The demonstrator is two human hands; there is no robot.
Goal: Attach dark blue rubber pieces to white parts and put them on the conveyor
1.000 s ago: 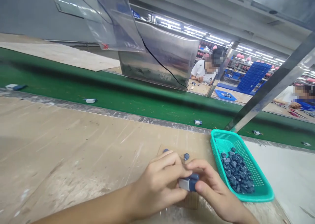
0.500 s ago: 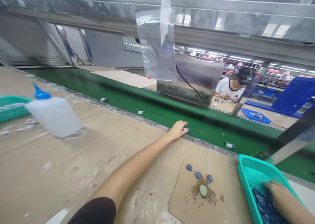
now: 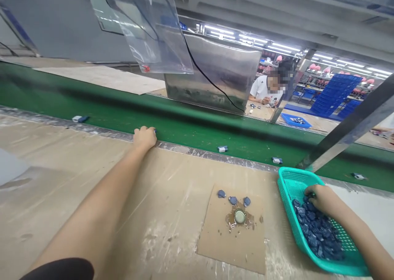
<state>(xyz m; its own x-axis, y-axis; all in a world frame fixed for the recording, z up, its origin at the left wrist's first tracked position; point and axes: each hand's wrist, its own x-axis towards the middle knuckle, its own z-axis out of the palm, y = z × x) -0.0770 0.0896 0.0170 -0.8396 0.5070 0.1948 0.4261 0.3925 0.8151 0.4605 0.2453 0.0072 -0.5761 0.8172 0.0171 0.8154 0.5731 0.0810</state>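
Note:
My left hand is stretched far out to the near edge of the green conveyor belt, its fingers curled over a small blue part that barely shows. My right hand is down in the teal basket, fingers closed among several dark blue parts. Between my arms lies a brown cardboard sheet with a bottle cap in a glue stain and three loose blue parts just behind it.
Small blue-and-white assembled pieces ride the belt at intervals. A metal box with a black cable and hanging clear plastic bags stand beyond the belt. A person in white works at the far side. A slanted metal post rises by the basket.
A second ago both hands held a small blue-and-white piece together. Since then my left hand has carried it to the belt and my right hand has dug into the basket.

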